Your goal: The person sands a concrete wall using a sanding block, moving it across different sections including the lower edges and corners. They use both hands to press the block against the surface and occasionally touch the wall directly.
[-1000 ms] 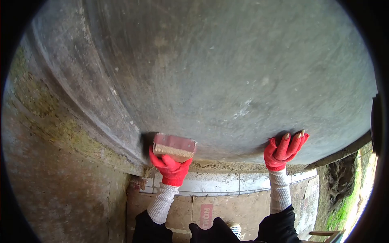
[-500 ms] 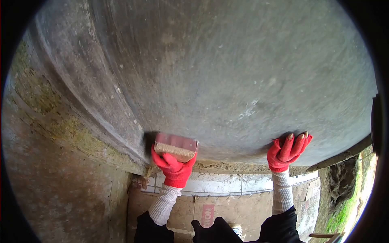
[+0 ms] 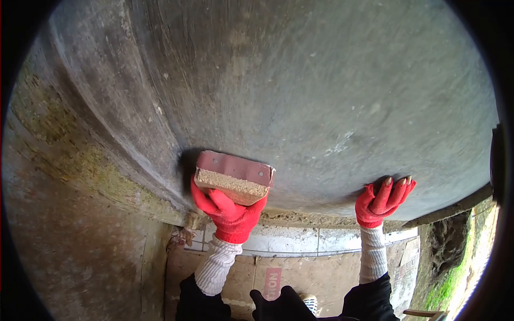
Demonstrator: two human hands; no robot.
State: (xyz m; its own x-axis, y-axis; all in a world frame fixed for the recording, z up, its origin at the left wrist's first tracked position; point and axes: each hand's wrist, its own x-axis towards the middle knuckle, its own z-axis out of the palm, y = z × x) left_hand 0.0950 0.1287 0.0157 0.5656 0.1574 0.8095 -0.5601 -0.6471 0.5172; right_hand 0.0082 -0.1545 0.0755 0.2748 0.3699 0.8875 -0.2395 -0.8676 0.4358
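My left hand [image 3: 231,218], in a red fingerless-tip glove with a white ribbed cuff, grips a sanding block [image 3: 233,170] from its near side. The block is wood, with reddish-brown abrasive sheet wrapped over it and fixed by small nail heads. It is at the lower left of a large grey, smooth surface [image 3: 300,101], close to a raised ridge. Farther right, my right hand [image 3: 381,203] lies on the same surface near its lower edge. Its fingers are stretched out, and bare fingertips poke through the red glove.
The curved ridge [image 3: 101,107] runs down the left side, beside a mossy, stained wall [image 3: 80,176]. Below the surface are white tiles [image 3: 289,239] and flattened cardboard [image 3: 219,267] with a shoe [image 3: 309,302] on it. Green growth [image 3: 443,291] shows at the right.
My left hand has moved the sanding block slightly up, and more of its reddish face shows now. My right hand stays at nearly the same place on the surface.
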